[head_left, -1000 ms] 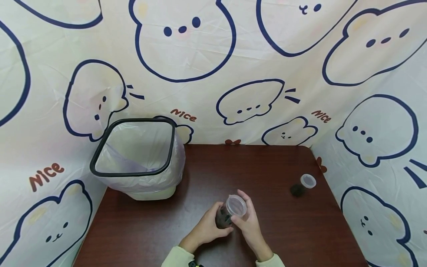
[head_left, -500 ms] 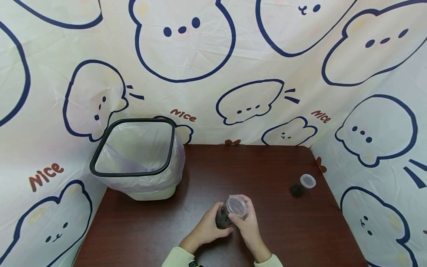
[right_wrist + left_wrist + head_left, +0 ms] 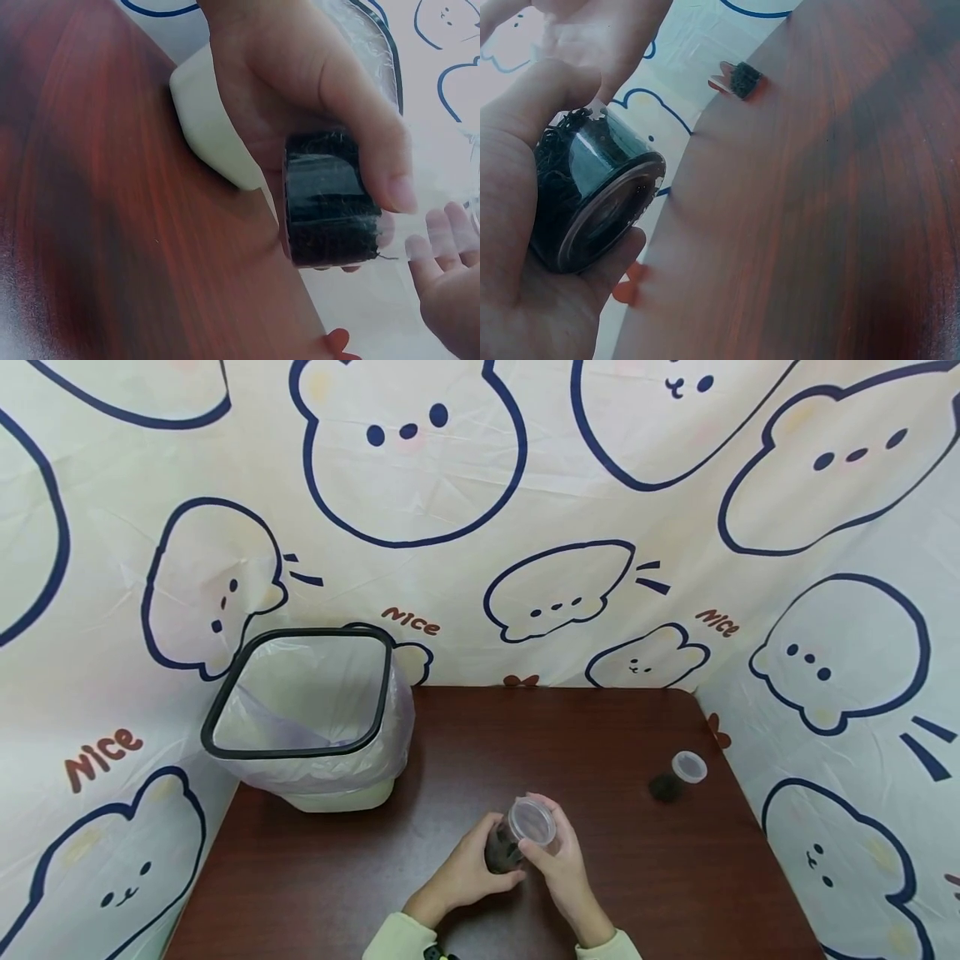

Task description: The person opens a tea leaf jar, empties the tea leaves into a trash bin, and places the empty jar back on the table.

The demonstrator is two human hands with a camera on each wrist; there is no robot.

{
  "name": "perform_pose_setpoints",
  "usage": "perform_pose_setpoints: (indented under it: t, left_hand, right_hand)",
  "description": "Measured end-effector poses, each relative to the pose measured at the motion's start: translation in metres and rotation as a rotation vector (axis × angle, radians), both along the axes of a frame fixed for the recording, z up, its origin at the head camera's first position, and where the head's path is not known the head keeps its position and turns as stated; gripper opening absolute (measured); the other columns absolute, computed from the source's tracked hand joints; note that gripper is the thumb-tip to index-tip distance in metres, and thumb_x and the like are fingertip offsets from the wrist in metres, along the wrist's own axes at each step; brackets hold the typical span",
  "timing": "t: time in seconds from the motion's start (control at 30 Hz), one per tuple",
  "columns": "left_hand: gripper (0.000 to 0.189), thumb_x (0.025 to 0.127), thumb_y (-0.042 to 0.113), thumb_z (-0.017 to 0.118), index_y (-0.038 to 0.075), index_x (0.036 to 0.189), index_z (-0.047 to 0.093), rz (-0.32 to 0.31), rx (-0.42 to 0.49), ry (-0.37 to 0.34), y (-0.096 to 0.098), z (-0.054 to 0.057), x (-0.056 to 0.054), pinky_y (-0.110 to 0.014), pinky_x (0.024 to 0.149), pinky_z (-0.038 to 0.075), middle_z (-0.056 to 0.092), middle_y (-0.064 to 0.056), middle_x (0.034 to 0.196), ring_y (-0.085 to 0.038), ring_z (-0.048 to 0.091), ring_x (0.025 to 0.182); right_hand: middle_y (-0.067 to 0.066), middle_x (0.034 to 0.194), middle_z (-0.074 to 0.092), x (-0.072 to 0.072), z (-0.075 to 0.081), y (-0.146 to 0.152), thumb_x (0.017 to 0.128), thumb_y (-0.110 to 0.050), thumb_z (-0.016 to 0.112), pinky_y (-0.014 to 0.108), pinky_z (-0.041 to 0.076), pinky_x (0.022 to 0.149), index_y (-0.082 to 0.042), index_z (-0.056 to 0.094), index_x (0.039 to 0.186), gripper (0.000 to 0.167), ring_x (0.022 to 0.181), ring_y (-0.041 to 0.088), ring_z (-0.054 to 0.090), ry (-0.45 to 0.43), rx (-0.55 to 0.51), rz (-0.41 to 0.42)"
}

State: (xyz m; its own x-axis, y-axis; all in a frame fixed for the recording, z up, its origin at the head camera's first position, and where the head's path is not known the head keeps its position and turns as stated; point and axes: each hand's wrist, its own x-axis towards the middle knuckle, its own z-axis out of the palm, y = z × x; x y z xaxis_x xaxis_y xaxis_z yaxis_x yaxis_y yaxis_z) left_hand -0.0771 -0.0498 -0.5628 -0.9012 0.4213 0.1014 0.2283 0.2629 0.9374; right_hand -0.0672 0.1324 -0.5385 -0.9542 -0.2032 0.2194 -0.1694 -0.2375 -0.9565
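Note:
In the head view, my left hand (image 3: 467,865) grips the lower body of a clear jar (image 3: 502,850) with dark, stringy contents. My right hand (image 3: 561,863) holds the jar's round clear top (image 3: 532,822), thumb on the near side and fingers behind. The jar tilts, its top toward my right hand. From the left wrist, the base of the jar (image 3: 604,214) shows, with left fingers curled around it. The right wrist view shows the dark contents packed at the base end of the jar (image 3: 330,199), and right fingers (image 3: 442,240) at the clear end.
A similar clear jar (image 3: 689,767) with dark contents stands at the table's right side. At the back left, a bin (image 3: 360,795) with a black rim holds a whitish bag liner. A printed cloth (image 3: 465,660) surrounds the brown table (image 3: 600,735).
The right fingers behind the jar's top curled in closer, then shifted slightly; the right thumb moved a little along its edge. My left hand and the jar stay in place.

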Motion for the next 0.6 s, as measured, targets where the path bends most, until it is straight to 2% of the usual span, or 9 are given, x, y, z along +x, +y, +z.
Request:
perform_pose_setpoints:
  t: [0.13, 0.3, 0.47, 0.6]
  left_hand:
    - [0.062, 0.079, 0.023, 0.087, 0.016, 0.13, 0.051, -0.002, 0.004, -0.002, -0.0009, -0.0004, 0.0, -0.033, 0.096, 0.047, 0.062, 0.003, 0.123, -0.013, 0.059, 0.109]
    - [0.063, 0.078, 0.022, 0.088, 0.016, 0.13, 0.052, 0.01, 0.002, 0.0, 0.0004, 0.0, 0.001, -0.032, 0.096, 0.047, 0.062, 0.003, 0.122, -0.012, 0.059, 0.108]
    - [0.062, 0.078, 0.021, 0.088, 0.015, 0.129, 0.052, 0.021, -0.001, 0.01, 0.002, 0.0021, 0.0018, -0.032, 0.096, 0.047, 0.063, 0.002, 0.122, -0.012, 0.059, 0.108]
    - [0.062, 0.079, 0.021, 0.087, 0.015, 0.129, 0.052, 0.018, 0.0, 0.008, 0.0027, 0.0027, 0.0021, -0.033, 0.096, 0.047, 0.062, 0.002, 0.122, -0.013, 0.059, 0.109]
  right_hand:
    - [0.007, 0.143, 0.056, -0.0006, -0.0012, 0.0002, 0.096, 0.002, 0.062, 0.033, 0.044, 0.104, 0.015, 0.031, 0.147, 0.062, 0.128, 0.021, 0.053, 0.014, -0.007, 0.021]
    - [0.01, 0.143, 0.054, -0.0007, -0.0038, -0.0013, 0.096, 0.0, 0.064, 0.03, 0.045, 0.103, 0.014, 0.024, 0.15, 0.069, 0.127, 0.021, 0.053, 0.023, -0.067, 0.029]
    - [0.008, 0.142, 0.057, 0.0006, -0.0056, -0.0045, 0.093, -0.002, 0.07, 0.029, 0.044, 0.104, 0.014, 0.021, 0.142, 0.071, 0.127, 0.018, 0.054, 0.016, -0.106, -0.01]
    - [0.005, 0.139, 0.059, 0.0019, -0.0055, -0.0066, 0.091, 0.001, 0.072, 0.028, 0.043, 0.104, 0.013, 0.025, 0.137, 0.067, 0.126, 0.016, 0.055, -0.013, -0.093, -0.048]
